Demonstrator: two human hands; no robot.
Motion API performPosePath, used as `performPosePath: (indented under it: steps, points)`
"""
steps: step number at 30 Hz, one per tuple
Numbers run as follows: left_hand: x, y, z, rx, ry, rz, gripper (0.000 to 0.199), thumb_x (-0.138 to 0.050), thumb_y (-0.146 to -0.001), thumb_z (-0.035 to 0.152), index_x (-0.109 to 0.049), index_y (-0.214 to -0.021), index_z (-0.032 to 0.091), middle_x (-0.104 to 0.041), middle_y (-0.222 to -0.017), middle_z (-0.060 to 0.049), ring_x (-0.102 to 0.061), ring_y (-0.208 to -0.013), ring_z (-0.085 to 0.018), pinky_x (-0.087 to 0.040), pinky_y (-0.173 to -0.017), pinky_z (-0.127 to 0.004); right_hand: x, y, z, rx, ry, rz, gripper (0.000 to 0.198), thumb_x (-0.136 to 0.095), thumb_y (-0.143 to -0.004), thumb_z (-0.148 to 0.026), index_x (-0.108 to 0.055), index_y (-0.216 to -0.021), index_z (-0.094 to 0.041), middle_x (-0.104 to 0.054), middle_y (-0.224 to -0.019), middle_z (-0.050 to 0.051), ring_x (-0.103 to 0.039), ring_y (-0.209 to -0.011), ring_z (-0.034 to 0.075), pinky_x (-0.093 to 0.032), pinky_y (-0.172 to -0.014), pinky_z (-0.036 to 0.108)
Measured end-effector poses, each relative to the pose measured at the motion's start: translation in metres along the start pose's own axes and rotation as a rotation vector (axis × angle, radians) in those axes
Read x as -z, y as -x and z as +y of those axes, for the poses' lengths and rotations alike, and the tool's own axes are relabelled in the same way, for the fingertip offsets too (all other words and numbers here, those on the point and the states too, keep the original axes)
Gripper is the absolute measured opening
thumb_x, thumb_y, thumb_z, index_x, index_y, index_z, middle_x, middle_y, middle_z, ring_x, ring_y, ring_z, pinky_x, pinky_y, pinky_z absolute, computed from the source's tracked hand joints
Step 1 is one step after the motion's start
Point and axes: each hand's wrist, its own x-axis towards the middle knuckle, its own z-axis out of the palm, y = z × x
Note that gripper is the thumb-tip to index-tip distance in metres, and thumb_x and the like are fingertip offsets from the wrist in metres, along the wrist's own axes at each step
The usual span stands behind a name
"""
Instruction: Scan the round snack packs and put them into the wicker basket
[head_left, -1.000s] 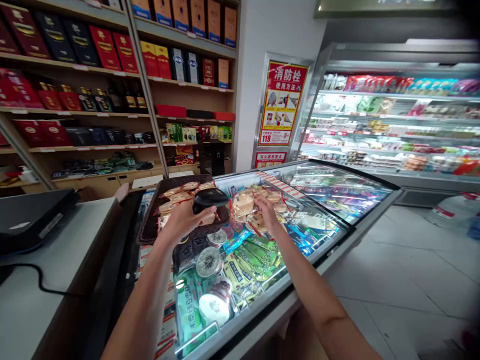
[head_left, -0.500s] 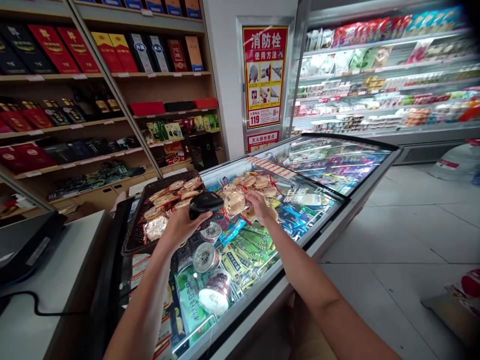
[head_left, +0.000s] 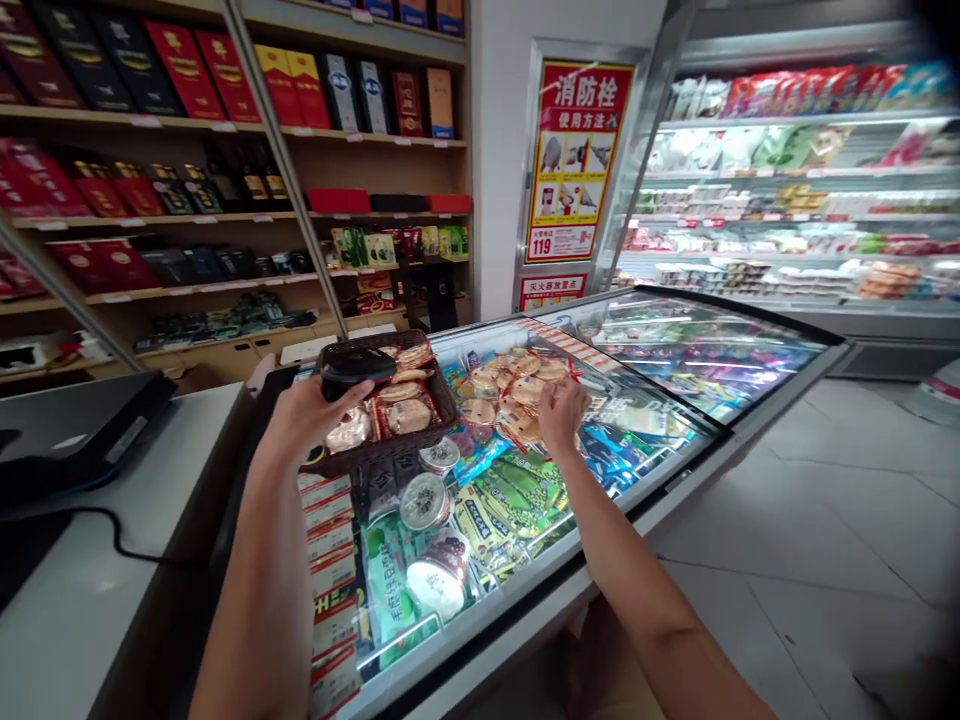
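My left hand (head_left: 304,415) is wrapped round a black handheld barcode scanner (head_left: 358,368), held over a dark woven basket (head_left: 444,400). Round crackers in clear wrappers (head_left: 405,416) fill the basket. My right hand (head_left: 564,412) is closed, its fingers curled down at the right side of a loose pile of wrapped round crackers (head_left: 525,388) with red-edged packaging. Whatever is between those fingers is hidden. The pile rests on the glass top of a chest freezer (head_left: 525,555), and ice cream tubs (head_left: 424,500) and colourful packets (head_left: 517,490) show through the glass.
On the left is a white counter (head_left: 180,490) bearing a black device (head_left: 82,430) with a cable. Shelves of boxed goods (head_left: 184,70) stand behind it. A red fire-hydrant sign (head_left: 574,160) hangs on the pillar, and a lit display fridge (head_left: 795,200) is at right.
The scanner has moved left, away from the pile and over the basket. My right hand has gone from a lifted cracker packet to the pile's right side. The view has turned left.
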Motion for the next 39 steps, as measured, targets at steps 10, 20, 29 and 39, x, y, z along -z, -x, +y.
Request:
performPosePath:
  steps: [10,20,29,39]
  points:
    - [0.057,0.006,-0.067,0.191,-0.036,0.198,0.055,-0.053,-0.074,0.075,-0.067,-0.085,0.024,-0.069,-0.058,-0.006,-0.068,-0.066,-0.031,-0.042,-0.055,-0.032,-0.081,0.034,-0.153,0.366,-0.193,-0.635,0.022,-0.048,-0.089,-0.025,-0.054,-0.109,-0.017,-0.062,-0.105,0.012,-0.059,-0.096,0.024,-0.048,-0.088,0.038]
    - [0.054,0.016,-0.062,0.098,0.058,0.206,0.052,-0.053,-0.075,0.074,-0.066,-0.077,0.023,-0.072,-0.066,-0.006,-0.069,-0.071,-0.027,-0.041,-0.058,-0.029,-0.156,0.057,-0.254,0.678,0.261,-0.961,0.03,-0.051,-0.086,-0.01,-0.068,-0.11,-0.017,-0.066,-0.118,0.013,-0.058,-0.112,0.026,-0.044,-0.094,0.036]
    - [0.043,0.02,-0.033,0.015,0.075,0.115,0.055,-0.055,-0.073,0.078,-0.062,-0.071,0.023,-0.067,-0.063,-0.006,-0.066,-0.072,-0.028,-0.039,-0.058,-0.029,-0.097,0.028,-0.194,0.695,-0.097,-0.552,0.026,-0.054,-0.087,-0.018,-0.066,-0.11,-0.02,-0.068,-0.113,0.011,-0.059,-0.109,0.026,-0.046,-0.095,0.037]
    - [-0.01,0.023,0.019,-0.269,0.162,-0.203,0.045,-0.063,-0.072,0.065,-0.055,-0.062,0.022,-0.061,-0.053,0.0,-0.059,-0.055,-0.02,-0.037,-0.052,-0.027,-0.02,0.001,-0.064,0.365,-0.503,-0.294,0.027,-0.053,-0.071,-0.01,-0.062,-0.095,-0.02,-0.071,-0.108,0.01,-0.066,-0.105,0.023,-0.05,-0.095,0.04]
